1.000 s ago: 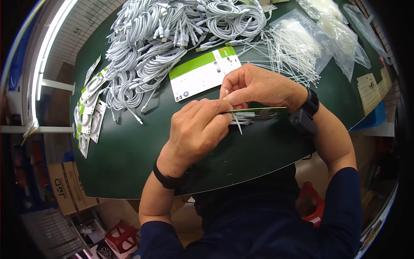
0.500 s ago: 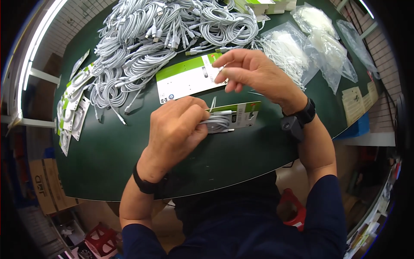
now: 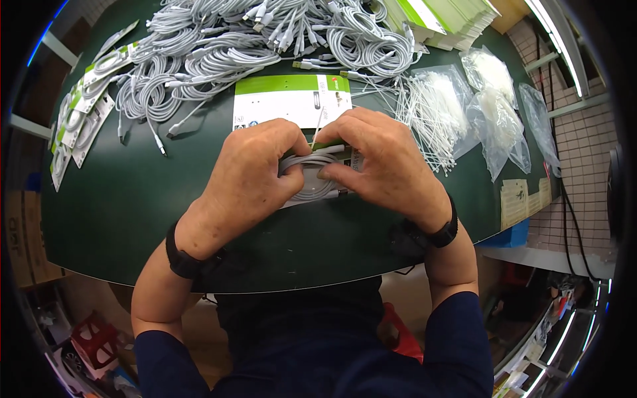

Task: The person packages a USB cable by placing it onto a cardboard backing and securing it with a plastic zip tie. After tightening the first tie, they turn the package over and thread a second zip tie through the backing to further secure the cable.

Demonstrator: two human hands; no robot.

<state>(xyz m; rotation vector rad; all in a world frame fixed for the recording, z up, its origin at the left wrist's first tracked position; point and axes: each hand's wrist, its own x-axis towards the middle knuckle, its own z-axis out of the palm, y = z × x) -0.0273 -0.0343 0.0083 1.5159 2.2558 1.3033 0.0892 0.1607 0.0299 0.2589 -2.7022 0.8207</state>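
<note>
A coiled white cable [image 3: 310, 179] lies on a green-and-white backing card [image 3: 337, 156] on the dark green table [image 3: 133, 205]. My left hand [image 3: 249, 176] presses the coil from the left. My right hand [image 3: 385, 162] holds it from the right, fingertips on the loops. A thin white tie [image 3: 318, 126] sticks up between my thumbs. Both wrists carry black bands. The card is mostly hidden under my hands.
A flat green-and-white card [image 3: 288, 99] lies just beyond my hands. A big heap of coiled white cables [image 3: 252, 36] fills the far side. White ties [image 3: 428, 109] in clear bags [image 3: 497, 113] lie right. Packed cards [image 3: 83, 123] line the left edge; card stacks [image 3: 444, 16] stand far right.
My right hand came down from above the flat card onto the coil. Both hands now close together on the cable and its card, nearer the middle of the table.
</note>
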